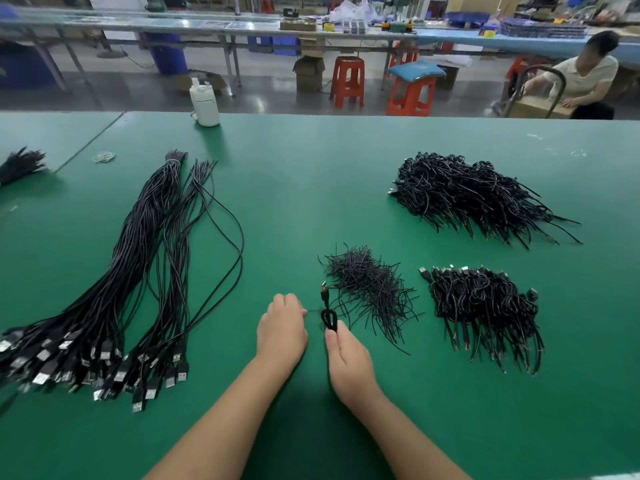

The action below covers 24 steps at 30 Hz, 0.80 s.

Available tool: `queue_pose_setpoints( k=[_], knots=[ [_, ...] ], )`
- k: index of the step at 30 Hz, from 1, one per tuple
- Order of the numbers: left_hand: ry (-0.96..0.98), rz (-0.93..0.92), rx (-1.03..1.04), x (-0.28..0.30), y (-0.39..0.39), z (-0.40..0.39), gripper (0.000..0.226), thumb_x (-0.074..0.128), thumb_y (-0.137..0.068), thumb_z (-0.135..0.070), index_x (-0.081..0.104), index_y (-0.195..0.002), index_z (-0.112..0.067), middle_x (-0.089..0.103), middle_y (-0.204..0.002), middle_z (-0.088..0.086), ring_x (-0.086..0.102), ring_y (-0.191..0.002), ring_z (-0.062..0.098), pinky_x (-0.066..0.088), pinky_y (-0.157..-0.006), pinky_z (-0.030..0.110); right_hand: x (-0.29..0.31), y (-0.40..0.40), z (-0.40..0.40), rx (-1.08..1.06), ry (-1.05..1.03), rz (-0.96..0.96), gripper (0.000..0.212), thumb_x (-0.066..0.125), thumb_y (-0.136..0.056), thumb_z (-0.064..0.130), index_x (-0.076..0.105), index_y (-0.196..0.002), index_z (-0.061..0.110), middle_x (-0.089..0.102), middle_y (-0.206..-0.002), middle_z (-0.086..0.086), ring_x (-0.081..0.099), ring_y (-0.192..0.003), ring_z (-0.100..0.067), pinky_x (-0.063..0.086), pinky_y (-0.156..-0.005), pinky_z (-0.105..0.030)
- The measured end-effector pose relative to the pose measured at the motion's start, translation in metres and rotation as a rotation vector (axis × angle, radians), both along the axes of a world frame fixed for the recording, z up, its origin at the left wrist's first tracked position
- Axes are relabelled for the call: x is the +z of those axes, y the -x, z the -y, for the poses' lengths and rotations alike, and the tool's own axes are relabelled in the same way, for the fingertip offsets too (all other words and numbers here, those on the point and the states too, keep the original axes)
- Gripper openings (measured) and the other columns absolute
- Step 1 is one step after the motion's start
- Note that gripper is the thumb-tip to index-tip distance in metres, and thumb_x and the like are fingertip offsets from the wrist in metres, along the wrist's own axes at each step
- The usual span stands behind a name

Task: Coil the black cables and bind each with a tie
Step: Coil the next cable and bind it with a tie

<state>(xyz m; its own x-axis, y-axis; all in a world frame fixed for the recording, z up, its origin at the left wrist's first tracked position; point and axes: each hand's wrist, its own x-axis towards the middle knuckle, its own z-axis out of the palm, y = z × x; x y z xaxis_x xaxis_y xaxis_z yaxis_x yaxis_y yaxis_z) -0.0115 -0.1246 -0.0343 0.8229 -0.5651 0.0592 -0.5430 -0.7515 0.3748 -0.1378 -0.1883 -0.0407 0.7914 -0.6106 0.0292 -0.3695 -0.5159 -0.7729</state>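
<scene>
My right hand (pixel 348 362) pinches a small coiled black cable (pixel 329 318) upright just above the green table (pixel 311 188), its USB plug (pixel 323 289) pointing up. My left hand (pixel 282 327) sits beside it with curled fingers and pinches the end of a thin tie that runs to the coil. A loose heap of black ties (pixel 367 289) lies just right of the coil. Long uncoiled USB cables (pixel 114 289) stretch along the left side, plugs toward me. Coiled, bound cables lie in a near pile (pixel 485 306) and a bigger far pile (pixel 467 195) on the right.
A white bottle (pixel 204 102) stands at the table's far edge. Rubber bands (pixel 104 156) lie at the far left, near another dark bundle (pixel 20 164). Beyond the table are red stools (pixel 347 81) and a seated person (pixel 581 81).
</scene>
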Motion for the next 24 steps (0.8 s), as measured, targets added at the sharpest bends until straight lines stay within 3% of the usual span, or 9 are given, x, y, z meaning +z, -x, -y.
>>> queue_pose_setpoints(
  k=[4, 7, 13, 18, 21, 24],
  knots=[
    [0.327, -0.315, -0.112, 0.016, 0.006, -0.003, 0.011, 0.057, -0.096, -0.019, 0.057, -0.087, -0.025, 0.062, -0.088, -0.010, 0.057, -0.081, 0.007, 0.038, -0.069, 0.016, 0.003, 0.000, 0.001, -0.010, -0.049, -0.007, 0.029, 0.033, -0.105, 0.030, 0.039, -0.083, 0.013, 0.052, -0.073, -0.006, 0.051, -0.073, -0.029, 0.039, -0.070, -0.042],
    [0.396, -0.431, -0.181, 0.023, 0.014, -0.008, 0.013, 0.062, -0.093, -0.015, 0.065, -0.089, -0.027, 0.067, -0.084, -0.013, 0.058, -0.079, -0.008, 0.039, -0.068, 0.004, 0.004, 0.000, 0.002, -0.021, -0.096, -0.018, 0.029, 0.035, -0.105, 0.030, 0.035, -0.079, 0.017, 0.048, -0.070, 0.000, 0.051, -0.073, -0.027, 0.038, -0.070, -0.042],
    [0.323, -0.291, -0.293, 0.031, 0.012, -0.016, 0.013, 0.062, -0.094, -0.015, 0.064, -0.085, -0.024, 0.062, -0.086, -0.007, 0.053, -0.080, 0.007, 0.034, -0.071, 0.007, 0.008, -0.001, 0.010, -0.003, -0.241, -0.017, 0.015, 0.037, -0.104, 0.032, 0.048, -0.109, 0.023, 0.063, -0.093, 0.003, 0.059, -0.091, -0.019, 0.044, -0.082, -0.037],
    [0.234, -0.183, -0.394, 0.035, 0.013, -0.020, 0.012, 0.057, -0.095, -0.015, 0.069, -0.095, -0.014, 0.059, -0.090, -0.004, 0.057, -0.087, 0.015, 0.037, -0.076, 0.018, 0.006, -0.002, 0.009, -0.037, -0.257, 0.009, 0.026, 0.038, -0.104, 0.030, 0.048, -0.094, 0.008, 0.060, -0.084, -0.011, 0.052, -0.075, -0.021, 0.044, -0.076, -0.041],
    [0.118, -0.096, -0.423, 0.035, 0.015, -0.024, 0.013, 0.051, -0.096, -0.017, 0.063, -0.101, -0.017, 0.057, -0.098, -0.003, 0.058, -0.091, 0.018, 0.046, -0.082, 0.028, 0.005, -0.002, 0.011, -0.040, -0.279, 0.034, 0.026, 0.040, -0.104, 0.028, 0.046, -0.088, 0.008, 0.051, -0.073, -0.002, 0.045, -0.067, -0.015, 0.040, -0.068, -0.039],
    [0.055, 0.243, -0.498, 0.045, 0.018, -0.028, 0.012, 0.051, -0.093, -0.018, 0.061, -0.088, -0.014, 0.057, -0.088, 0.002, 0.058, -0.080, 0.023, 0.051, -0.069, 0.037, 0.003, -0.003, 0.012, -0.022, -0.336, 0.036, 0.027, 0.041, -0.104, 0.027, 0.043, -0.081, 0.013, 0.048, -0.069, 0.009, 0.042, -0.065, -0.012, 0.037, -0.066, -0.035]
  ],
)
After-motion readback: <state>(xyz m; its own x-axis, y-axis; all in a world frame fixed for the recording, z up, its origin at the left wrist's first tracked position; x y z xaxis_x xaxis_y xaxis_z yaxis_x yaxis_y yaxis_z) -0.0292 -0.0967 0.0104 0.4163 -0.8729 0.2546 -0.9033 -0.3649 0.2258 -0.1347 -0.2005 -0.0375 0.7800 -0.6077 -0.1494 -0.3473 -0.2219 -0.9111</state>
